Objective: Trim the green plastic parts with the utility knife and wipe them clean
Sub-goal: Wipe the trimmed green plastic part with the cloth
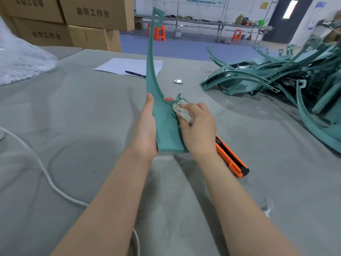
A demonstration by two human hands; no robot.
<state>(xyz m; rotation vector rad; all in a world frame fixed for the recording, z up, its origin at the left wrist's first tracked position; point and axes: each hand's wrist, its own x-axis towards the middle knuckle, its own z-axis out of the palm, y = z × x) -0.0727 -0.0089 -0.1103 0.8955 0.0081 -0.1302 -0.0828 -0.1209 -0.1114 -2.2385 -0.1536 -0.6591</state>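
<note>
Left hand (147, 126) gripped green part (166, 132) upright above tabletop (73, 126). Right hand (198, 126) clutched cloth (182, 111) against part. Utility knife (232, 159) lay at 4 o'clock of hands. Boxes (92, 13) at 11 o'clock read "曲奇工作台".

Upright curved green part (167, 124), cloth (182, 111) against it

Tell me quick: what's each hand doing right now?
Left hand: grips the green plastic part, held upright.
Right hand: holds a cloth pressed against that part.
</note>
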